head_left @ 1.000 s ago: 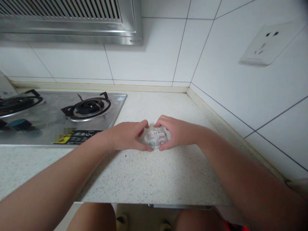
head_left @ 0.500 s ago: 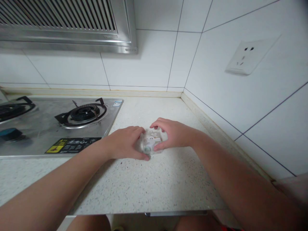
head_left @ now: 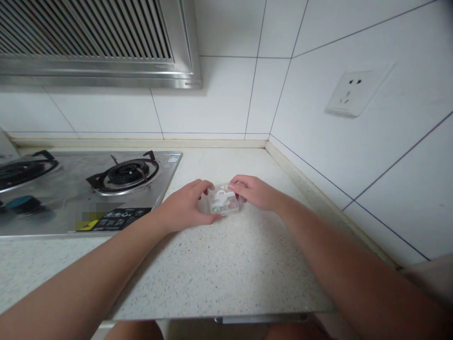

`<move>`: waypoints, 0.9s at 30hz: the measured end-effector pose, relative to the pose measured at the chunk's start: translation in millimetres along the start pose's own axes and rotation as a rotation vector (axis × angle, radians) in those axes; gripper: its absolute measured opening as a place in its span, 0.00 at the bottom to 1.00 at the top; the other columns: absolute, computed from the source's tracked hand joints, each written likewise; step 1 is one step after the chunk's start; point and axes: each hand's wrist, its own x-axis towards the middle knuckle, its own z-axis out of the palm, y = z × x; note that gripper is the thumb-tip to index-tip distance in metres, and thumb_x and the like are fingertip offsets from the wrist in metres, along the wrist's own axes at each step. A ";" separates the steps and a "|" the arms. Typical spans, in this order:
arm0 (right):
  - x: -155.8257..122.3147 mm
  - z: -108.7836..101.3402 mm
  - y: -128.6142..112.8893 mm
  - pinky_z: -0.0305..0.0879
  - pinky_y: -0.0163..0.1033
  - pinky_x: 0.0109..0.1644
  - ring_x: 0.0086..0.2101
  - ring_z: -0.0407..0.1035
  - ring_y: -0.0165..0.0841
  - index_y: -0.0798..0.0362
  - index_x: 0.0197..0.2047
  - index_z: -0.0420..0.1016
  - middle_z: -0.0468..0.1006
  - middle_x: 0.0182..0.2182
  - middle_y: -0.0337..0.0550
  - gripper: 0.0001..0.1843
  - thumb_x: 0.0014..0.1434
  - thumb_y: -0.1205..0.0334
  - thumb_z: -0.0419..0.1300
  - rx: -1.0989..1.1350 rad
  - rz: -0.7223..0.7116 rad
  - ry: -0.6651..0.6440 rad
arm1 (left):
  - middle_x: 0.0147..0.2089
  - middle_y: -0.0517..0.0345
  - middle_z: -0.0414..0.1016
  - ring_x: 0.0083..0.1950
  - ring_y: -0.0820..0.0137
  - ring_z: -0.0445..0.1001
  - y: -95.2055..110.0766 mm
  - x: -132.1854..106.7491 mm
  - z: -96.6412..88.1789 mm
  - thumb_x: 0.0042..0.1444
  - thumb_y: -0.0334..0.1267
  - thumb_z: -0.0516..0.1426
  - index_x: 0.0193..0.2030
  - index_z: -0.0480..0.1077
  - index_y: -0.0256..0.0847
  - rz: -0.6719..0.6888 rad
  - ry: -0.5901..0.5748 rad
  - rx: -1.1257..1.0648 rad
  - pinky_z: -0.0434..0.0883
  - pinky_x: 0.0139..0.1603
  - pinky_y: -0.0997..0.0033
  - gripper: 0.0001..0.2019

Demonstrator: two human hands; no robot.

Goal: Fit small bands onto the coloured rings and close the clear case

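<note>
A small clear plastic box [head_left: 227, 212] rests on the speckled countertop [head_left: 226, 264] in the head view. Through its walls I see a white piece [head_left: 223, 197], with a bit of green and pink near the front; what these are is too small to tell. My left hand [head_left: 198, 203] curls round the box's left side, thumb at the front corner and fingers at the back. On the right, my right hand [head_left: 247, 190] has its fingers pinched at the back right edge, with the fingertips partly hidden.
A gas stove [head_left: 123, 189] with black burners lies to the left. Above it hangs a steel range hood [head_left: 106, 66]. White tiled walls meet behind the counter at the right, with a socket [head_left: 348, 93] on the right wall.
My right hand's thumb has moved from the front right of the box to its back right edge, closing to a pinch. The left hand still surrounds the left side. The view has tilted slightly.
</note>
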 end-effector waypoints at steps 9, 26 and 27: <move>3.5 15.6 -7.9 0.58 0.30 0.18 0.18 0.63 0.27 0.51 0.45 0.66 0.72 0.23 0.36 0.15 0.63 0.49 0.58 0.367 0.076 0.063 | 0.47 0.52 0.70 0.41 0.67 0.71 1.0 1.7 4.5 0.51 0.48 0.66 0.61 0.58 0.42 -0.168 -0.044 -0.371 0.68 0.37 0.69 0.34; 4.6 21.1 -22.7 0.65 0.33 0.19 0.21 0.61 0.27 0.55 0.36 0.66 0.68 0.23 0.40 0.11 0.61 0.55 0.59 0.683 0.251 0.115 | 0.42 0.45 0.74 0.29 0.72 0.77 10.3 7.8 4.3 0.64 0.40 0.58 0.57 0.63 0.34 -0.449 -0.047 -1.377 0.75 0.28 0.79 0.18; 4.2 20.9 -24.3 0.66 0.33 0.20 0.21 0.60 0.27 0.56 0.36 0.66 0.67 0.24 0.40 0.11 0.62 0.56 0.59 0.706 0.265 0.100 | 0.40 0.45 0.73 0.29 0.72 0.77 10.7 8.2 3.4 0.65 0.40 0.57 0.56 0.64 0.33 -0.459 -0.047 -1.404 0.75 0.28 0.80 0.17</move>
